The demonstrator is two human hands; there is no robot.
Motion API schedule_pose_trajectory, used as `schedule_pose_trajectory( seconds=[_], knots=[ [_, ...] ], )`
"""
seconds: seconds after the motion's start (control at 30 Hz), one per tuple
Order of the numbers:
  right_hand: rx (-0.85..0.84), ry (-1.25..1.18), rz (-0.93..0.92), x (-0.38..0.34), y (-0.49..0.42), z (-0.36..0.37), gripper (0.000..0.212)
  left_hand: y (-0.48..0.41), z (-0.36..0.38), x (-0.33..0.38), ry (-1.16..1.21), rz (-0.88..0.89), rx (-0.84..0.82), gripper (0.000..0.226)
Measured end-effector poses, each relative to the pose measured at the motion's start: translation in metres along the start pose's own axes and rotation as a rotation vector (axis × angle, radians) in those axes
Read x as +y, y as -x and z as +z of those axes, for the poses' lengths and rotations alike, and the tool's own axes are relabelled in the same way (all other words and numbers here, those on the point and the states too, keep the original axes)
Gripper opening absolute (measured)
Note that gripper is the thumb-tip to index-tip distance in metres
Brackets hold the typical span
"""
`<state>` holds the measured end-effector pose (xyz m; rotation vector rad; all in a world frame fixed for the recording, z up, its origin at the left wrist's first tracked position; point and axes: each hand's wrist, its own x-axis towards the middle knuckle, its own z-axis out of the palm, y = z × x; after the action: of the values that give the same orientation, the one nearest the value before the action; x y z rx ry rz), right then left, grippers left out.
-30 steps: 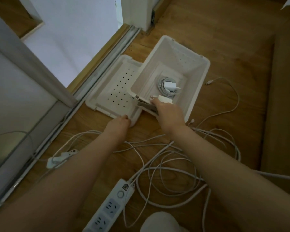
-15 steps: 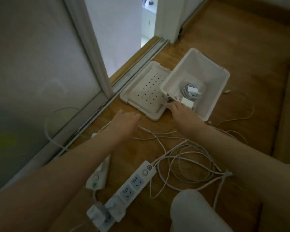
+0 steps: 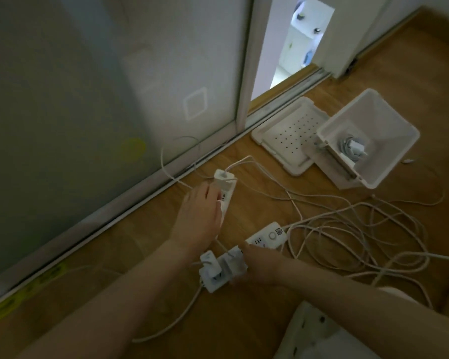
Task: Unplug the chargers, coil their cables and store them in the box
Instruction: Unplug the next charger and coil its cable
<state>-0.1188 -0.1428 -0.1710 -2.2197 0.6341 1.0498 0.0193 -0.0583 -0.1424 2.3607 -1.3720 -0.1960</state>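
The white storage box [image 3: 389, 161] stands open on the wood floor at the right, with a coiled charger and cable [image 3: 353, 149] inside. A long power strip [image 3: 267, 237] lies near me with two white chargers plugged into its near end. My right hand [image 3: 262, 265] grips the nearer-right charger [image 3: 232, 265], thumb above and fingers below; the other charger [image 3: 210, 263] stands beside it. My left hand [image 3: 198, 216] rests palm down on a second, smaller power strip [image 3: 227, 196], which carries one plugged-in charger [image 3: 224, 177]. Motion blur softens the hands.
The perforated box lid [image 3: 288, 136] lies left of the box. Loose white cables [image 3: 347, 234] tangle across the floor between the strips and the box. A sliding glass door and its floor track [image 3: 140, 193] run along the left. A white cushion [image 3: 319, 332] sits at the bottom right.
Both hands have come back from the box and lid to the power strips. The right hand left its charger in the box. The view swung left and down.
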Motion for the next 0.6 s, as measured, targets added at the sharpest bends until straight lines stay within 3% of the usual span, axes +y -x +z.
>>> schedule_pose_trajectory(
  seconds=[0.17,0.27,0.33,0.43,0.6],
  knots=[
    [0.17,0.161,-0.039,-0.028,0.001,0.02,0.039,0.041,0.002,0.006,0.016,0.013,0.143,0.014],
    [0.26,0.086,0.009,-0.032,-0.002,0.024,0.038,0.062,0.011,0.011,0.063,-0.128,-0.058,0.02],
    [0.318,-0.003,0.045,-0.033,-0.002,0.026,0.038,0.07,0.019,0.011,-0.039,-0.216,-0.186,0.028],
    [0.372,-0.059,0.072,-0.032,-0.006,0.028,0.033,0.075,0.026,0.011,-0.239,-0.204,-0.361,0.034],
    [0.369,-0.13,0.087,-0.028,-0.012,0.034,0.026,0.073,0.031,0.007,-0.323,-0.197,-0.471,0.035]
  ],
)
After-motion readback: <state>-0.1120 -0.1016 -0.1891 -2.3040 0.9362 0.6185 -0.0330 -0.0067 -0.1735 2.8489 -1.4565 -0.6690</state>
